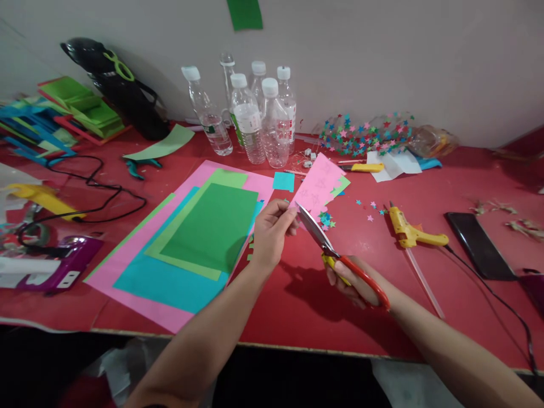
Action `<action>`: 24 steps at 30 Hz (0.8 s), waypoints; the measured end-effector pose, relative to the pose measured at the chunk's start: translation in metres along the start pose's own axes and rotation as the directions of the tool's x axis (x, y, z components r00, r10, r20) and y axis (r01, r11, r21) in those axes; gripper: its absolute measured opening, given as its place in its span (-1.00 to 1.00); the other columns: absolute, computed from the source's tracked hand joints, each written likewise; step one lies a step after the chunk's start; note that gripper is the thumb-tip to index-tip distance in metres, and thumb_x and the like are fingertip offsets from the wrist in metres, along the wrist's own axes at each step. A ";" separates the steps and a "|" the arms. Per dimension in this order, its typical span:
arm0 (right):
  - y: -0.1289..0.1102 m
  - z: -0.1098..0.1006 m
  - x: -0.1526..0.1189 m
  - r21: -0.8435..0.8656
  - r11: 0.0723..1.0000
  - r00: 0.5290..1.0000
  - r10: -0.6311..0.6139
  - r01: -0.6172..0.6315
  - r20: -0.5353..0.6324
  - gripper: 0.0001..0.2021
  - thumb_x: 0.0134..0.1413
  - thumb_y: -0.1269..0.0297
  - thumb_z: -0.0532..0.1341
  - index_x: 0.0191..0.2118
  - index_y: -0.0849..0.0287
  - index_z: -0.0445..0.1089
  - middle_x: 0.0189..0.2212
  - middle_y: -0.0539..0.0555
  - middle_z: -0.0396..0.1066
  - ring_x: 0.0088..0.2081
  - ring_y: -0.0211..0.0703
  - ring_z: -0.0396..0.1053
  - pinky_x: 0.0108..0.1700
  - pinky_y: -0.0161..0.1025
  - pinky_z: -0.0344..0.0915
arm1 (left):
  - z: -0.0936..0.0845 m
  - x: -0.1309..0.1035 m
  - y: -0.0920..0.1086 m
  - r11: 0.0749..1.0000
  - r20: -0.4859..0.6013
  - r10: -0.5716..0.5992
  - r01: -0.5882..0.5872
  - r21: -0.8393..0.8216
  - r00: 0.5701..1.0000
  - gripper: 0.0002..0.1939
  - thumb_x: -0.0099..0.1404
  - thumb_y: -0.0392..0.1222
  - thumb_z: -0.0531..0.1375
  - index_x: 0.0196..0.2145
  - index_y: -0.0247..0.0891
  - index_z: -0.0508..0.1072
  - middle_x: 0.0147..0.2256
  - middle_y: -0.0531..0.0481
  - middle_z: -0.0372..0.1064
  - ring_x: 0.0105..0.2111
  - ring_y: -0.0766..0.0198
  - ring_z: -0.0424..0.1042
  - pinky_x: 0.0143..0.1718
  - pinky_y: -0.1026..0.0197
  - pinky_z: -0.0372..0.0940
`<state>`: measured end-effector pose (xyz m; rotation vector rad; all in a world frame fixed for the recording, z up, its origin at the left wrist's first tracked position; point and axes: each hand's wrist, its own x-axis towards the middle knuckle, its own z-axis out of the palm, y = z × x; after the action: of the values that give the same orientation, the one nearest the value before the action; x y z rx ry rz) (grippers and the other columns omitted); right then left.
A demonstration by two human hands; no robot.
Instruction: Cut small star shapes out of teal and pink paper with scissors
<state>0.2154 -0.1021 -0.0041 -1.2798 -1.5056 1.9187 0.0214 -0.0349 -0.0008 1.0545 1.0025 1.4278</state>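
My right hand (355, 283) grips a pair of scissors (314, 229) with red and yellow handles, their blades pointing up and left. Near the blade tips, my left hand (272, 226) is pinched on what looks like a small piece of paper, mostly hidden by the fingers. Just behind the blades lies a pink paper strip (321, 175) with star outlines drawn on it, over some light green paper. Small cut paper stars (326, 220) are heaped beside the strip. Left of my left hand is a stack of coloured sheets, dark green (212, 221) on top.
Several plastic bottles (249, 122) stand by the wall. A star-filled clear container (365, 136) and a yellow cutter (368, 168) lie at the back right. A yellow glue gun (414, 229) and black phone (480, 243) are on the right; a purple device (72, 266) is left.
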 end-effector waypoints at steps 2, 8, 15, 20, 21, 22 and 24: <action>-0.001 0.001 -0.001 -0.011 1.000 1.000 0.002 -0.002 -0.008 -0.47 0.11 -0.27 0.02 -0.42 0.18 0.20 -0.76 -0.20 0.03 -0.81 -0.45 -0.01 -0.78 -0.46 -0.05 | 0.000 0.001 0.000 1.000 0.010 -0.003 0.003 -0.008 1.000 -0.85 0.19 -0.18 0.21 -0.50 -0.25 0.36 -0.63 0.14 0.29 -0.65 0.50 0.24 -0.62 0.40 0.15; -0.003 -0.006 -0.003 -0.069 0.998 1.000 0.003 -0.004 -0.025 -0.45 0.08 -0.30 0.03 -0.42 0.20 0.23 -0.76 -0.20 0.01 -0.80 -0.46 -0.03 -0.77 -0.46 -0.01 | -0.004 0.004 0.002 1.000 0.047 -0.009 0.010 -0.007 0.999 -0.87 0.17 -0.20 0.22 -0.49 -0.25 0.38 -0.63 0.14 0.29 -0.65 0.50 0.24 -0.63 0.40 0.14; -0.003 -0.001 -0.002 -0.053 0.998 0.997 0.033 -0.036 -0.064 -0.46 0.06 -0.30 0.03 -0.45 0.18 0.21 -0.76 -0.19 0.03 -0.82 -0.46 -0.02 -0.79 -0.47 -0.02 | -0.002 0.005 0.000 0.999 0.040 -0.019 0.020 -0.026 0.999 -0.87 0.14 -0.18 0.24 -0.49 -0.25 0.38 -0.64 0.15 0.29 -0.67 0.50 0.23 -0.64 0.41 0.14; -0.003 0.002 0.000 -0.059 0.995 0.991 0.078 -0.085 -0.109 -0.51 0.07 -0.23 0.04 -0.49 0.16 0.18 -0.80 -0.19 0.02 -0.83 -0.45 -0.03 -0.81 -0.47 -0.02 | -0.002 0.006 0.000 0.999 0.036 -0.030 0.031 -0.029 0.999 -0.86 0.14 -0.18 0.23 -0.50 -0.25 0.37 -0.65 0.15 0.28 -0.67 0.51 0.22 -0.64 0.41 0.13; -0.003 0.002 0.000 -0.068 0.993 0.990 0.085 -0.093 -0.114 -0.52 0.08 -0.21 0.05 -0.49 0.15 0.17 -0.80 -0.19 0.02 -0.83 -0.44 -0.03 -0.81 -0.47 -0.02 | -0.002 0.006 0.000 0.999 0.036 -0.031 0.032 -0.029 0.999 -0.86 0.14 -0.18 0.23 -0.50 -0.25 0.37 -0.65 0.15 0.28 -0.67 0.51 0.21 -0.64 0.41 0.13; -0.004 0.002 0.000 -0.075 0.992 0.989 0.092 -0.101 -0.117 -0.54 0.08 -0.20 0.05 -0.50 0.15 0.17 -0.81 -0.19 0.02 -0.84 -0.44 -0.02 -0.81 -0.47 -0.02 | -0.002 0.006 -0.001 0.999 0.036 -0.030 0.032 -0.029 0.999 -0.86 0.15 -0.18 0.23 -0.50 -0.25 0.37 -0.65 0.15 0.28 -0.67 0.51 0.22 -0.64 0.41 0.13; -0.005 0.002 0.000 -0.081 0.991 0.988 0.099 -0.109 -0.122 -0.55 0.07 -0.18 0.06 -0.51 0.15 0.17 -0.80 -0.19 0.03 -0.84 -0.44 -0.02 -0.81 -0.47 -0.02 | -0.002 0.006 -0.001 0.999 0.043 -0.026 0.028 -0.032 0.999 -0.87 0.15 -0.19 0.23 -0.50 -0.26 0.37 -0.64 0.15 0.29 -0.67 0.51 0.22 -0.64 0.41 0.12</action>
<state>0.2128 -0.1011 0.0001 -1.5105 -1.5051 1.8220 0.0194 -0.0291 -0.0017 1.0393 0.9562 1.3901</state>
